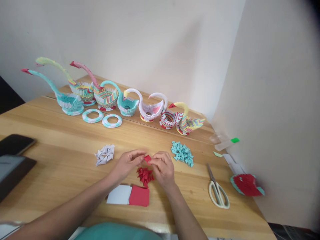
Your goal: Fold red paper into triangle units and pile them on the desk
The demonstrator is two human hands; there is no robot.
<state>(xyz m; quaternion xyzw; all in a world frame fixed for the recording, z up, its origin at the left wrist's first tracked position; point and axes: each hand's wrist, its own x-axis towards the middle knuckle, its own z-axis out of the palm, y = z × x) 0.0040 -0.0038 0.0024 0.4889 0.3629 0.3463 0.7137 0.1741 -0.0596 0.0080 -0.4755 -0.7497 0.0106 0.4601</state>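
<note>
Between my two hands, above the wooden table, is a small piece of red paper (147,159). My left hand (130,161) pinches its left side with thumb and fingers. On its right side, my right hand (163,166) grips it with curled fingers. Just below lies a pile of folded red paper pieces (145,176). Nearer to me, a stack of white paper (119,194) sits beside a stack of red paper (139,195). Folded white pieces (105,155) are heaped to the left, and folded teal pieces (182,153) to the right.
Several folded-paper swans (127,106) stand along the back, with two paper rings (112,125) before them. Scissors (217,190) lie at right, near a red and teal paper piece (246,185) and a green-capped tube (226,144). A phone (16,144) and dark device (15,173) lie at left.
</note>
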